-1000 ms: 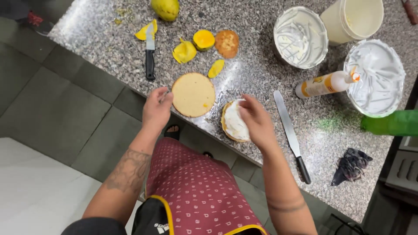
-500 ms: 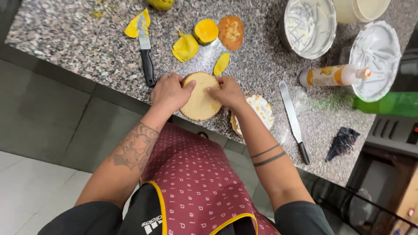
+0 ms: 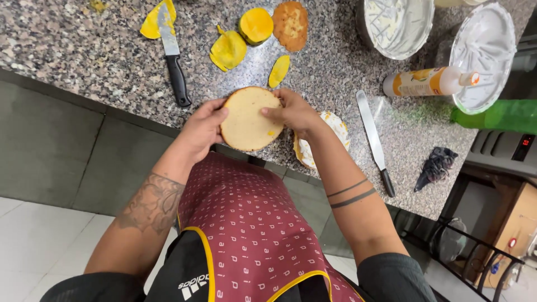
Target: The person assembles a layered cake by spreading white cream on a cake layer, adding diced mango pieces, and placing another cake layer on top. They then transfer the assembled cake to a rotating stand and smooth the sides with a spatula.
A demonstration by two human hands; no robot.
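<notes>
A round pale sponge cake layer (image 3: 248,118) is lifted at the near edge of the granite counter (image 3: 72,50). My left hand (image 3: 202,127) grips its left rim and my right hand (image 3: 291,112) grips its right rim. Just right of it, partly hidden by my right forearm, lies a second cake layer covered with white cream (image 3: 331,140).
A black-handled knife (image 3: 172,53) lies at the left among mango peels (image 3: 226,50) and a cut mango (image 3: 255,24). A brown cake round (image 3: 290,23), two cream-smeared bowls (image 3: 397,22), a squeeze bottle (image 3: 430,82), a long spatula (image 3: 373,137) and a dark cloth (image 3: 435,166) lie to the right.
My right hand left the creamed layer and joined my left hand on the plain cake layer. Both hands now hold it raised off the counter, nearer to me.
</notes>
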